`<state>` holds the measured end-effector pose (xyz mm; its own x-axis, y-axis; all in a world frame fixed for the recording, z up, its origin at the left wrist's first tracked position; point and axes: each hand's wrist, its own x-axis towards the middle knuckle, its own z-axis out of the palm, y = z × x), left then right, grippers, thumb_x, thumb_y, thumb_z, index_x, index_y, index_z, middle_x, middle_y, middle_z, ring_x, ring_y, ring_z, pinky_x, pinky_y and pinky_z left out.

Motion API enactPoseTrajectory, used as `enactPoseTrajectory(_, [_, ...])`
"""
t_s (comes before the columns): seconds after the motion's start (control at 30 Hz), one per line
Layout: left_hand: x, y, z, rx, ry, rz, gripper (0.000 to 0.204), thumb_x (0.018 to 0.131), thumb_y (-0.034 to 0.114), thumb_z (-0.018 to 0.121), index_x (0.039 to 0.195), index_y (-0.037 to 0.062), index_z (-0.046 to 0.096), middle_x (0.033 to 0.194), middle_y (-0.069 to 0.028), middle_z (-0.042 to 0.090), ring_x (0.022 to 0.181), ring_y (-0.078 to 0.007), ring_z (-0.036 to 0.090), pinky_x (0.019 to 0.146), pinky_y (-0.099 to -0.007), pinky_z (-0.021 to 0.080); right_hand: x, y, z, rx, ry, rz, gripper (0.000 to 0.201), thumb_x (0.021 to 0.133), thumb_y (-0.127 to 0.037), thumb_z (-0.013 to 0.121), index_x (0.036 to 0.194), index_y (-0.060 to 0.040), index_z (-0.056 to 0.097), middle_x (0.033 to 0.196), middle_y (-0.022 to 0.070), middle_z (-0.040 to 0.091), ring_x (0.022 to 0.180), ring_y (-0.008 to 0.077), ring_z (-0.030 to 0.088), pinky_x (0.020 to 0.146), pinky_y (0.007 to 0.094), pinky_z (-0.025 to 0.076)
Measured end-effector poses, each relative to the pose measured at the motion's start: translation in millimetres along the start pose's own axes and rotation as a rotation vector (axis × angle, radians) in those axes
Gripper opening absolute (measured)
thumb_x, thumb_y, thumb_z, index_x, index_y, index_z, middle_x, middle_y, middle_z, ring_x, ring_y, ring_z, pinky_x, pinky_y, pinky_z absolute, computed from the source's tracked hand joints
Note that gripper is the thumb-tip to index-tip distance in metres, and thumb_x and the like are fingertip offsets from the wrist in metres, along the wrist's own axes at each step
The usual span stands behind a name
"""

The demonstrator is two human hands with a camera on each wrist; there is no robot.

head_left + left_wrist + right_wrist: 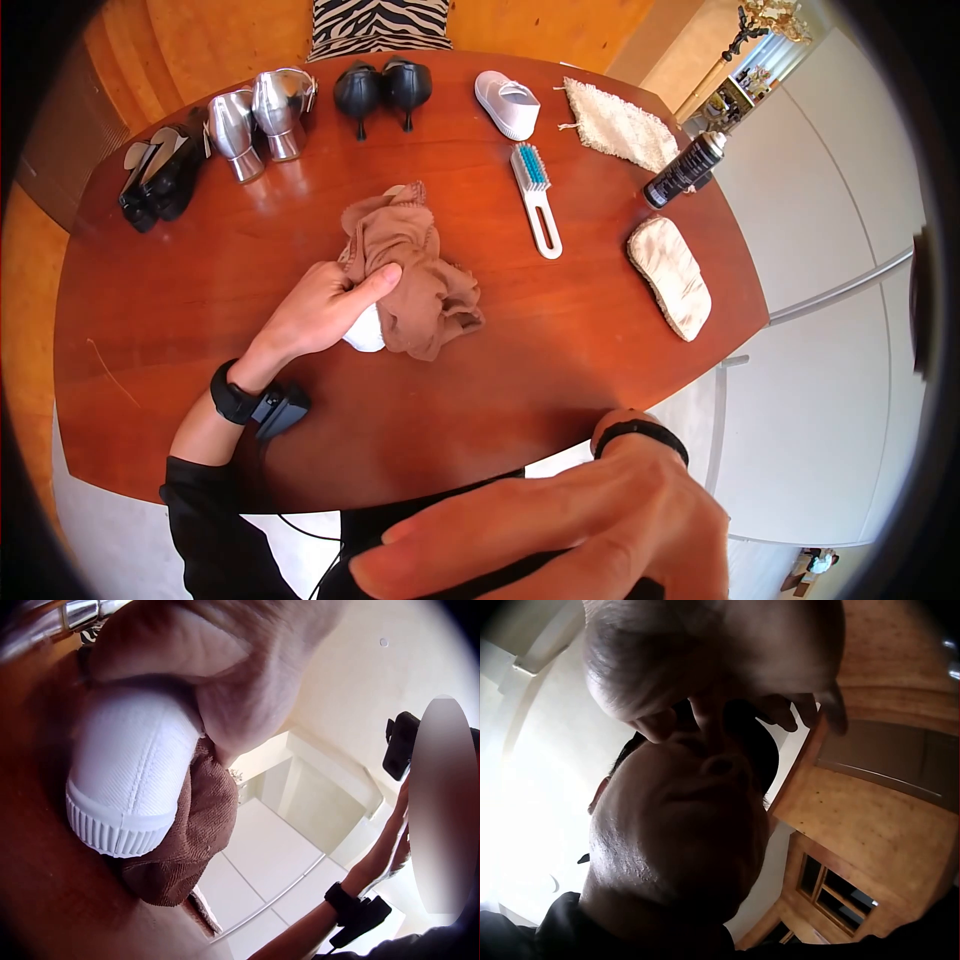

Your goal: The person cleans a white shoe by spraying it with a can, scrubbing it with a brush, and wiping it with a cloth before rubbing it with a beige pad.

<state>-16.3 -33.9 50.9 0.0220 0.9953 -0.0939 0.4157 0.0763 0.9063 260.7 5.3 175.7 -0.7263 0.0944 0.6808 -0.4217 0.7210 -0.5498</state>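
Note:
My left hand grips a white canvas shoe together with a crumpled brown cloth, low over the table's middle. In the left wrist view the shoe's ribbed white toe points down, with the brown cloth beside it. Most of the shoe is hidden under hand and cloth. My right hand is raised close to the head camera, fingers extended, holding nothing visible. In the right wrist view that hand is near the person's head.
Along the table's far edge stand black shoes, silver heels, black heels and a white shoe. A brush, a fluffy cloth, a spray can and a cream pad lie at the right.

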Motion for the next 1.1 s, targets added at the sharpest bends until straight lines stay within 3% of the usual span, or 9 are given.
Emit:
enactPoseTrajectory(0.47, [0.6, -0.5, 0.5, 0.017, 0.026, 0.035, 0.061, 0.089, 0.049, 0.05, 0.056, -0.0021, 0.055, 0.046, -0.0049, 0.047, 0.047, -0.0103, 0.045, 0.046, -0.0308, 0.037, 5.8, 9.8, -2.2, 0.027, 0.039, -0.05, 0.051, 0.084, -0.039, 0.057, 0.107, 0.0063, 0.058, 0.12, 0.0299, 0.048, 0.112, 0.0413, 0.049, 0.093, 0.0476, 0.039])
enactPoseTrajectory(1.1, [-2.0, 12.1, -5.2, 0.059, -0.026, -0.057, 0.062, 0.088, 0.053, 0.05, 0.058, -0.0016, 0.054, 0.047, -0.0035, 0.044, 0.05, -0.0107, 0.04, 0.046, -0.0318, 0.035, 9.4, 17.6, -0.4, 0.06, 0.08, -0.112, 0.052, 0.088, -0.042, 0.053, 0.104, 0.0071, 0.059, 0.116, 0.0291, 0.052, 0.108, 0.0423, 0.051, 0.09, 0.0499, 0.04])
